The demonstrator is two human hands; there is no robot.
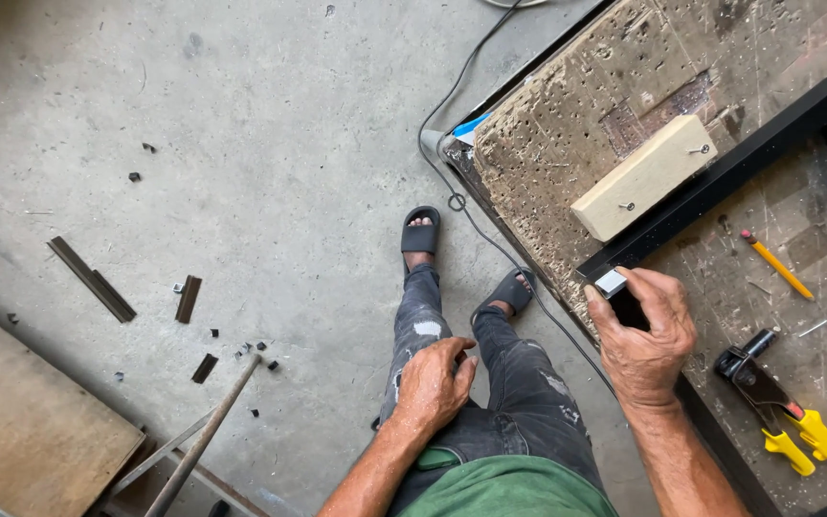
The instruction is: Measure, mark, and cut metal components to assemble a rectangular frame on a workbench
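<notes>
I'm looking straight down from the head cam. The black frame (pixel 720 177) lies flat on the bench (pixel 567 124), its near corner right at the bench edge. My right hand (pixel 645 337) sits on that corner, directly over it. The fingers (pixel 658 287) are curled and closed around the frame end, thumb (pixel 597 306) on the outer side. A small light-coloured piece (pixel 611 281) shows between thumb and forefinger at the frame's tip; I can't tell if it is a cap, a tag or part of the frame.

My left hand (pixel 433 383) is well apart from the frame, resting palm down on my left thigh (pixel 413 335). Fingers loosely bent and together, holding nothing.

On the bench:
- wood block (pixel 643 177) with two screws, lying just beside the frame's long bar on the outer side
- pencil (pixel 777 265) inside the frame, near the bar
- yellow-handled clamp (pixel 777 402) inside the frame, just right of my right hand, not touching it

A black cable (pixel 476 215) runs along the bench edge, passing my sandals (pixel 420 230).

On the floor to the left: dark metal offcuts (pixel 91 279), small chips, a board (pixel 21 421) and a metal rod (pixel 205 436) leaning across it.
</notes>
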